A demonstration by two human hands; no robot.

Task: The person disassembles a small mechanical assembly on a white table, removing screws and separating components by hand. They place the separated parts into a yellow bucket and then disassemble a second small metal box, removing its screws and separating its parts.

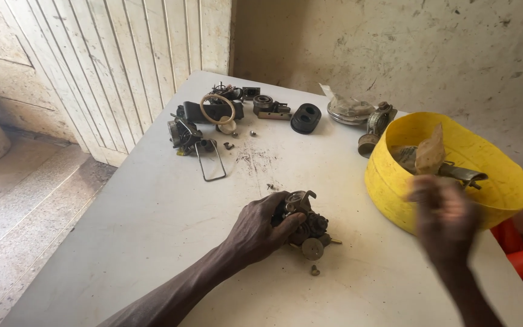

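Metal, dark and greasy, fills the left hand [260, 229]: its fingers are curled around a small engine part [305, 224], something like a carburettor, which rests on the white table [152, 218] near the front middle. The thumb lies across the top of the part and the fingertips press its left side, so the grip is closed on it. A round brass-coloured cap on the part faces the camera, and 1 small loose screw [315, 270] lies on the table just in front of it.

To the right, the right hand [446, 221] is raised above the table edge and smeared by motion; I cannot tell whether it is open or closed, or whether it holds anything. It hangs just in front of a yellow plastic tub [503, 181], which holds a metal piece and a scrap of brownish paper.

Farther back on the table lie more parts, well apart from the hands: a bent wire clip [211, 160], a second dark assembly [184, 133], a tan ring [217, 109] lying on a black piece, a black rubber block with 2 holes [305, 118], and a round metal bowl [346, 112] beside a rusty cylinder [375, 127]. Pale wooden panelling [128, 54] stands to the left of the table.
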